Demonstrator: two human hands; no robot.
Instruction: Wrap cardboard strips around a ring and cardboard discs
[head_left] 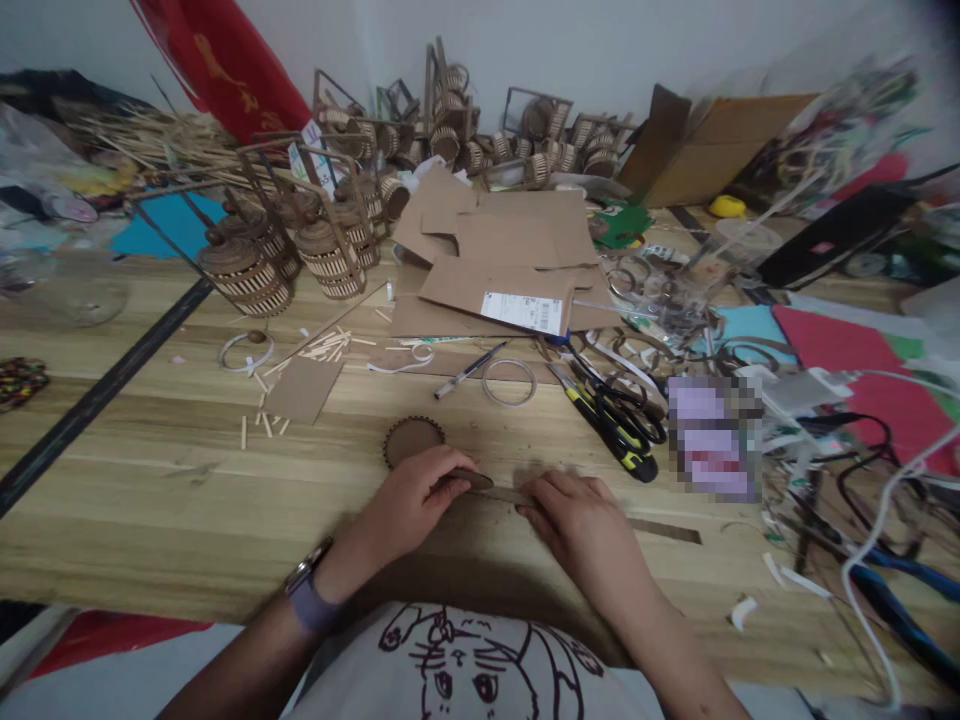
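My left hand (420, 497) pinches a small brown cardboard disc (475, 480), tilted almost edge-on just above the table. A thin brown cardboard strip (504, 494) runs from the disc's edge under my right hand (577, 515), whose fingers are closed on it. Past that hand, a strip end (671, 530) lies on the wood to the right. Behind my left hand rests a round cardboard piece (414, 440) with a dark, beaded-looking rim. A watch (307, 565) is on my left wrist.
Beyond my hands lie a pen (470, 370), a pale ring (509, 382), a yellow-black utility knife (611, 425) and scissors (630, 395). Cardboard sheets (517, 235) are stacked behind them. Slatted lantern-like baskets (330, 260) stand back left. Blue-handled pliers (900, 610) and a white cable (862, 570) lie right.
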